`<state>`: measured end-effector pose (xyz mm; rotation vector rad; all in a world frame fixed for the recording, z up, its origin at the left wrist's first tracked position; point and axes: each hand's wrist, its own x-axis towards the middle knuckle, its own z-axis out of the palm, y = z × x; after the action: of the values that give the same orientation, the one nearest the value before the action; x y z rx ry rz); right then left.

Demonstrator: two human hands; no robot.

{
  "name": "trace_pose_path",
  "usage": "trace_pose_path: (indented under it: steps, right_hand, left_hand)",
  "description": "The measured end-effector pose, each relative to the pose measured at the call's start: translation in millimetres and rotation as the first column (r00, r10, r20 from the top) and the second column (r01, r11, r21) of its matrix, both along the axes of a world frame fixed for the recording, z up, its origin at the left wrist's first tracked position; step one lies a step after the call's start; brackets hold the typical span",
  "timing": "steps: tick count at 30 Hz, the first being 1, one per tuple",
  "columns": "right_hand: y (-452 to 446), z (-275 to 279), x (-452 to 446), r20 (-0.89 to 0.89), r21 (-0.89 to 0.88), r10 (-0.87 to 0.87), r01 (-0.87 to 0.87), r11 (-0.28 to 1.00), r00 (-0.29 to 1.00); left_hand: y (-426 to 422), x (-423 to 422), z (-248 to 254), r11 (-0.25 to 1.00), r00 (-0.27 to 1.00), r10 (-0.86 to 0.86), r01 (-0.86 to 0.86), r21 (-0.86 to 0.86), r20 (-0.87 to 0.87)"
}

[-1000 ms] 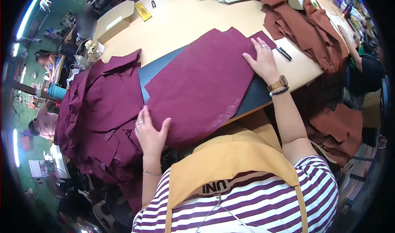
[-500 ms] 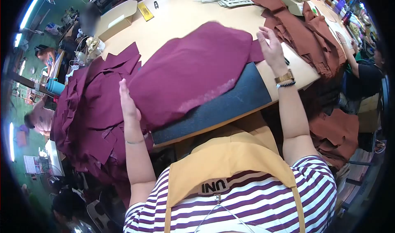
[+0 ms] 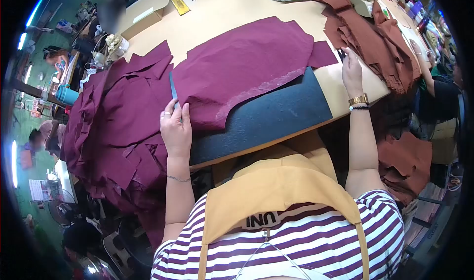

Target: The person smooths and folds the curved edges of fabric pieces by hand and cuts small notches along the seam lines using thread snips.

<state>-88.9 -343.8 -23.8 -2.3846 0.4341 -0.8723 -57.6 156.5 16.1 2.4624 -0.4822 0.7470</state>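
Maroon piece: we are seeing the maroon cloth piece (image 3: 247,62) lying spread on the dark board (image 3: 276,109), its far part reaching onto the pale table (image 3: 222,13).
Done so far: we are judging the spreading as mostly finished, since the cloth is lying nearly flat; whitish marks (image 3: 242,98) are running along its curved near edge.
Left over: the lower left corner is hanging slightly uneven, and the maroon heap (image 3: 123,117) is lying just beside it; we are not able to tell how much of that heap is finished.
Left hand: the left hand (image 3: 175,131) is resting at the cloth's left edge, thumb a little apart from the fingers; we are not able to tell whether they are pinching cloth.
Right hand: the right hand (image 3: 352,72) is bringing its fingertips to the black pen (image 3: 341,56), fingers close together; their closing on it is not showing clearly.
Near edge: the board's surface is showing between cloth and rim, giving room.
Far side: pale tabletop is showing towards the card box (image 3: 145,15).
Right side: the rust-brown heap (image 3: 380,52) is crowding the right hand.
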Motion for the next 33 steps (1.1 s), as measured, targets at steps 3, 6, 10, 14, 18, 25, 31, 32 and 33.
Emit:
trace_pose_path:
  steps: [3, 6, 10, 14, 18, 25, 31, 32, 33]
  right_hand:
    - [57.0, 29.4, 0.9, 0.084, 0.265, 0.184, -0.199, 0.943, 0.979]
    - [102.8, 49.4, -3.8, 0.034, 0.058, 0.412, -0.413, 0.909, 0.91]
    - [148.7, 56.9, 2.1, -0.099, -0.118, 0.482, -0.491, 0.863, 0.87]
    - [153.9, 24.5, 28.6, -0.183, -0.31, 0.477, -0.511, 0.802, 0.86]
    - [147.6, 8.4, 57.7, -0.216, -0.377, 0.391, -0.446, 0.812, 0.895]
    - [160.6, 44.0, 59.1, 0.023, -0.121, 0.484, -0.478, 0.87, 0.875]
    - [226.0, 59.1, 2.5, -0.015, 0.977, 0.883, -0.18, 0.112, 0.47]
    - [233.3, 56.8, -4.1, -0.012, 0.992, 0.906, -0.107, 0.063, 0.422]
    - [239.7, 54.3, -9.4, 0.015, 0.997, 0.922, -0.07, 0.013, 0.386]
  left_hand:
    - [0.8, -3.7, 17.5, 1.0, 0.994, -0.001, 0.0, 0.01, 0.105]
    - [3.1, -9.0, 33.1, 0.862, 0.972, -0.148, 0.037, -0.506, -0.182]
    - [3.3, -4.6, 40.4, 0.0, 0.662, -0.716, -0.318, -0.948, -0.222]
    - [-13.3, -18.2, 14.4, 0.654, 0.53, -0.576, -0.158, -0.74, -0.623]
    - [-18.5, -12.2, -3.2, 0.34, 0.301, -0.827, -0.402, -0.85, -0.474]
    - [-15.7, -6.0, -8.1, 0.32, 0.454, -0.729, -0.437, -0.841, -0.513]
    - [-25.1, -7.5, -17.2, 0.323, 0.496, -0.723, -0.373, -0.87, -0.481]
    - [-27.6, -9.0, -17.0, 0.349, 0.531, -0.696, -0.338, -0.874, -0.483]
    - [-28.6, -11.8, -17.0, 0.377, 0.564, -0.667, -0.308, -0.873, -0.487]
